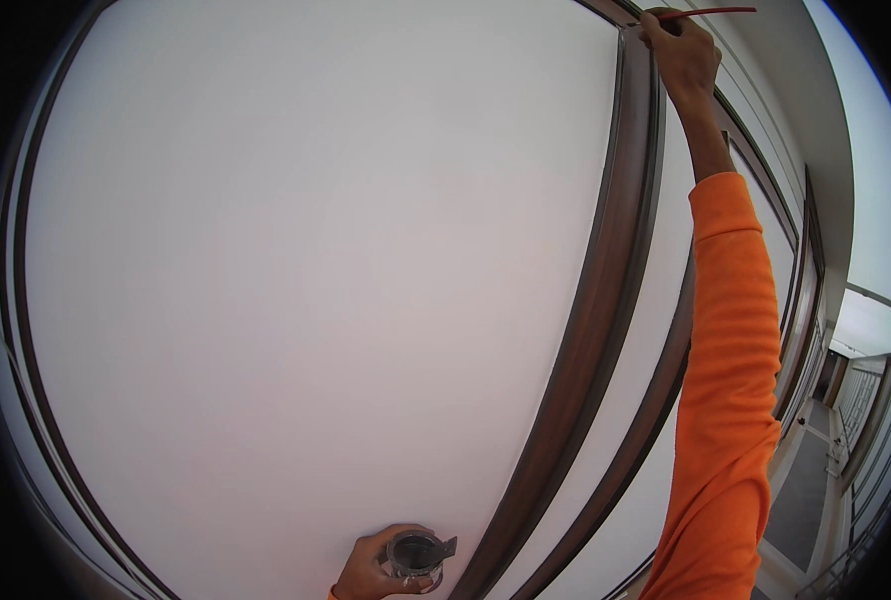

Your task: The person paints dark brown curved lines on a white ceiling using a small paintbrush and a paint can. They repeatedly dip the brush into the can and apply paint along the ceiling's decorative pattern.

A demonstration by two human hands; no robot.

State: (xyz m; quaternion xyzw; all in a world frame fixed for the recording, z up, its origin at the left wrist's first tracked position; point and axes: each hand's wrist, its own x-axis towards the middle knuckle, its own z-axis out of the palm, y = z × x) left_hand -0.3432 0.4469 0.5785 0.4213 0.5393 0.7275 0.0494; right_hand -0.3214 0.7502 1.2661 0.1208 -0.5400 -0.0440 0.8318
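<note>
My right hand [681,48] is raised high at the top right, fingers closed on a thin paintbrush [726,11] with a red handle. Its tip end is by the upper corner of a dark brown wooden frame [606,270], partly hidden by the fingers. Low in the view, my left hand [368,567] is wrapped round a small clear cup [426,582] with dark contents that look like paint. A dark flat piece [447,548] sticks up at the cup's right rim.
A large white panel [316,270] fills the space before me, edged with dark strips. More brown-framed panels run off to the right. At the far right lies a walkway [801,500] with metal railings [881,430].
</note>
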